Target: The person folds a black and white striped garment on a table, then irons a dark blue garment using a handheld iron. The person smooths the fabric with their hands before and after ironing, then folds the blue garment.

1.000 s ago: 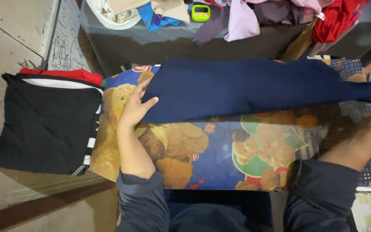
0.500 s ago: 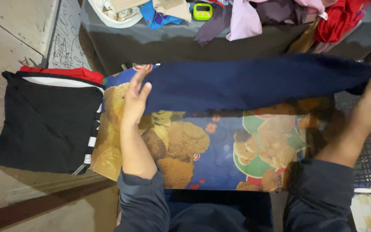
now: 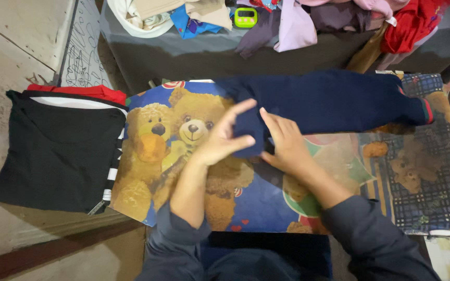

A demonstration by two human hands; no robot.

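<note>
A dark navy garment [image 3: 329,101] lies across a blue blanket printed with teddy bears [image 3: 152,151]; its left end is folded down toward me. My left hand [image 3: 225,136] pinches that folded end between thumb and fingers. My right hand [image 3: 283,141] lies flat with its fingertips on the same folded edge. The garment's far right end shows a red and green cuff [image 3: 427,110].
A stack of folded clothes, black on top [image 3: 58,151] with red beneath, lies left of the blanket. A grey surface at the top holds a heap of mixed clothes [image 3: 339,15], a white basin [image 3: 131,23] and a small green timer [image 3: 246,16]. A checked bear-print cloth [image 3: 428,177] lies at right.
Both hands have come together at the middle. The garment's left end, stretched flat before, is now folded over toward me, so the garment looks shorter.
</note>
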